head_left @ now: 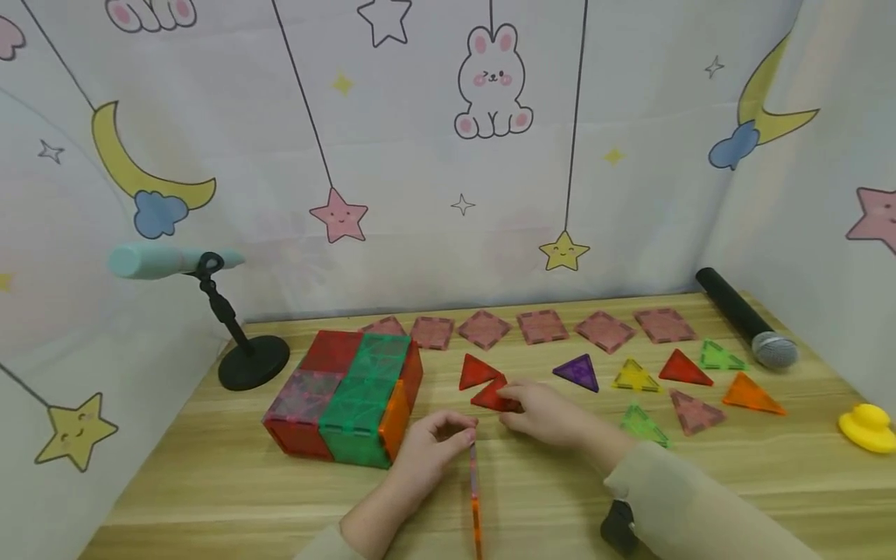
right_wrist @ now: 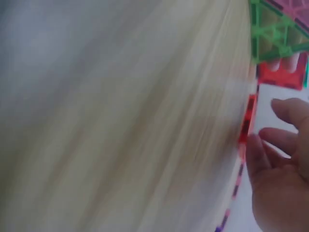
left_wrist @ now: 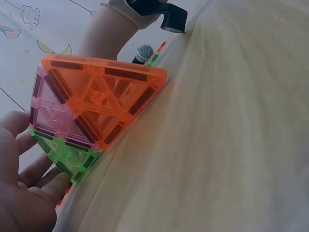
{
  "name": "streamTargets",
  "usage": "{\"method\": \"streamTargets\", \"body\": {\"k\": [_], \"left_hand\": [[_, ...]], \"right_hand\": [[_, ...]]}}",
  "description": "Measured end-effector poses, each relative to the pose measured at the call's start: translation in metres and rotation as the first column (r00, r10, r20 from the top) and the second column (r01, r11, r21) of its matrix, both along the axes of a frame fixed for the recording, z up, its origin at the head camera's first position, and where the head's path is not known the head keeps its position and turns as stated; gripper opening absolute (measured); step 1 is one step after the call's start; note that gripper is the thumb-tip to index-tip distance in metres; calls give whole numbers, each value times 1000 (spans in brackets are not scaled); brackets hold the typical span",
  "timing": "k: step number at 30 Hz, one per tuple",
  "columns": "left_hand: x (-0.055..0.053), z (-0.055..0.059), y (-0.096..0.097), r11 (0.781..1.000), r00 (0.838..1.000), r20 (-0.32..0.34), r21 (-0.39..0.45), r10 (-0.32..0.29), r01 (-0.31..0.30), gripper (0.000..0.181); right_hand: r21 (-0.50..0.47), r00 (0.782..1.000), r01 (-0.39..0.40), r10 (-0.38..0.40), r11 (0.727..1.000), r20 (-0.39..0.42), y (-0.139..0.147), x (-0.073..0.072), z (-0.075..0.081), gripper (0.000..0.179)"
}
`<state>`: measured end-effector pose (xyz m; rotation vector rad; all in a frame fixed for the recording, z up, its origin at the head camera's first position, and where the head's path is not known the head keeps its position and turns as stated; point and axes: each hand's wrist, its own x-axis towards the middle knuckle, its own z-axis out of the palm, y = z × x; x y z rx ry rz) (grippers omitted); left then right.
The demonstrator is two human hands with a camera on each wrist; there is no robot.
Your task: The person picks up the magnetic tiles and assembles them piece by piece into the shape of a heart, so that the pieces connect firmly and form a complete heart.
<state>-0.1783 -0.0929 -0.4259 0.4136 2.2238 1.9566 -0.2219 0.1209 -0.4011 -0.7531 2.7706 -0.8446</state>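
Observation:
My left hand (head_left: 432, 447) pinches the far end of a row of joined magnetic tiles that stands on edge on the table. The left wrist view shows that row as an orange triangle tile (left_wrist: 104, 96), a pink triangle tile (left_wrist: 55, 108) and a green triangle tile (left_wrist: 67, 154), with the thumb and fingers at the green one. My right hand (head_left: 542, 412) reaches to a flat red triangle tile (head_left: 488, 395), a fingertip touching it and the other fingers loosely bent. A second red triangle tile (head_left: 477, 372) lies against it.
A box of red, green and orange tiles (head_left: 364, 389) stands left. Pink square tiles (head_left: 542, 327) line the back. Loose triangle tiles, including a purple triangle tile (head_left: 579, 372), lie right, near a microphone (head_left: 749, 319) and yellow duck (head_left: 868, 428). A stand (head_left: 238, 342) is far left.

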Motion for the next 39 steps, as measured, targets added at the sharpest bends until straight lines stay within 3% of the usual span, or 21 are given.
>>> {"method": "streamTargets", "body": {"k": [3, 5, 10, 17, 23, 28, 34, 39], "left_hand": [[0, 0, -1, 1000, 1000, -3, -5, 5, -5, 24], [0, 0, -1, 1000, 1000, 1, 0, 6, -6, 24], [0, 1, -2, 1000, 1000, 3, -6, -2, 2, 25], [-1, 1, -3, 999, 999, -44, -47, 5, -7, 26], [-1, -1, -2, 999, 999, -42, -43, -3, 1, 26], [-1, 0, -1, 999, 999, -33, -52, -3, 1, 27], [0, 0, -3, 999, 999, -39, -43, 7, -9, 25], [-1, -1, -2, 999, 999, -43, -38, -2, 1, 24]], "right_hand": [[-53, 999, 43, -43, 998, -6, -7, -4, -1, 41], [-40, 998, 54, -56, 998, -39, -7, -8, -2, 40], [108, 984, -7, 26, 994, -174, 5, -16, -4, 33], [245, 927, -40, 128, 969, -353, 25, -13, 1, 13], [304, 871, -115, 243, 946, -427, 60, -7, 2, 12], [301, 886, -96, 219, 949, -409, 86, -2, 2, 16], [306, 873, -59, 198, 950, -446, 92, -8, 3, 11], [263, 916, -14, 118, 965, -384, 93, -9, 3, 17]]}}
